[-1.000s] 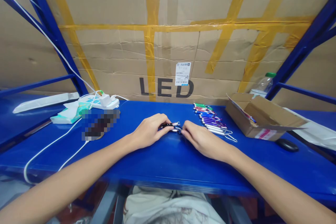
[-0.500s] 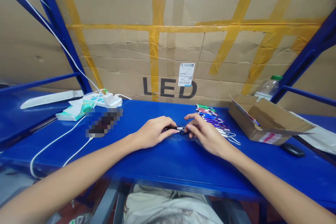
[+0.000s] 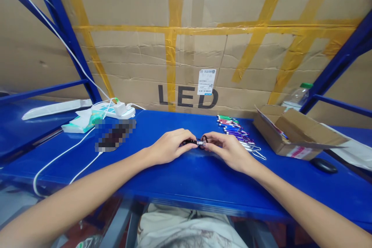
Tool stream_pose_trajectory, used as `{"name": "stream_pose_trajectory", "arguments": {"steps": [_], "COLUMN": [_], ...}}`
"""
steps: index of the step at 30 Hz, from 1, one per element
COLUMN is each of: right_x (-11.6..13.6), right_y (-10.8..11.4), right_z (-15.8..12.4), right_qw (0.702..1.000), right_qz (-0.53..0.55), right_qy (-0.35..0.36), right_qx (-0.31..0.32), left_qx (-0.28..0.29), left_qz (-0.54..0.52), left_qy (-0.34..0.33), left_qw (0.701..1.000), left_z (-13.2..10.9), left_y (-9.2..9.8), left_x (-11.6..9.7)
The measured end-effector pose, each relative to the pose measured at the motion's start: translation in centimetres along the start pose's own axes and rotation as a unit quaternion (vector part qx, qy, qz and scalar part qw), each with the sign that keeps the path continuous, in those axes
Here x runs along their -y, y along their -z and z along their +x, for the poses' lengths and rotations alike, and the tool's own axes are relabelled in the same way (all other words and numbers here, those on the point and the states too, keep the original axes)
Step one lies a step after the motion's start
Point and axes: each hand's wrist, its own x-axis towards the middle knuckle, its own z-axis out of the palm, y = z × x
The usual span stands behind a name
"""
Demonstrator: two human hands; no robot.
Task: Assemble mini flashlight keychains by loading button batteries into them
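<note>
My left hand (image 3: 171,146) pinches the black end of a slim pen-like metal tube (image 3: 190,142) between thumb and fingers, just above the blue table. The tube has a silver end (image 3: 200,143) pointing right. My right hand (image 3: 226,147) is closed at that silver end, its thumb and index finger pressed on the tip and on a dark carabiner-like loop (image 3: 204,138). The fingertips partly hide the loop. Right behind my right hand lies a row of similar tubes with clips (image 3: 232,128), in green, red, blue, purple and silver.
An open cardboard box (image 3: 290,133) stands at the right, beside a black computer mouse (image 3: 324,165) and a bottle (image 3: 298,95). On the left lie a power strip (image 3: 123,112), a tissue pack (image 3: 83,122), white cables (image 3: 58,159) and a blurred dark object (image 3: 114,135). A large cardboard sheet (image 3: 130,62) closes the back.
My right hand's raised index finger has come down, and its fingers have closed around the loop and silver end. My left hand has stayed in place, holding the tube.
</note>
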Motion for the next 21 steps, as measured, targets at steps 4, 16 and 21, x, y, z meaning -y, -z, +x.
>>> {"name": "stream_pose_trajectory", "arguments": {"steps": [4,16,21], "right_x": [0.5,1.2,1.2], "right_y": [0.1,-0.4,-0.5], "right_z": [-0.2,-1.0,-1.1], "right_qw": [1.0,0.993,0.991], "right_qz": [-0.011,-0.085,-0.091], "right_qy": [0.002,-0.02,-0.004], "right_qx": [0.018,0.085,0.097], "left_qx": [0.008,0.005,-0.006], "left_qz": [-0.01,-0.044,-0.049], "left_qy": [-0.004,0.025,0.021], "left_qw": [1.0,0.999,0.999], "left_z": [0.0,0.0,0.0], "left_y": [0.0,0.0,-0.1], "left_x": [0.0,-0.1,-0.2]}}
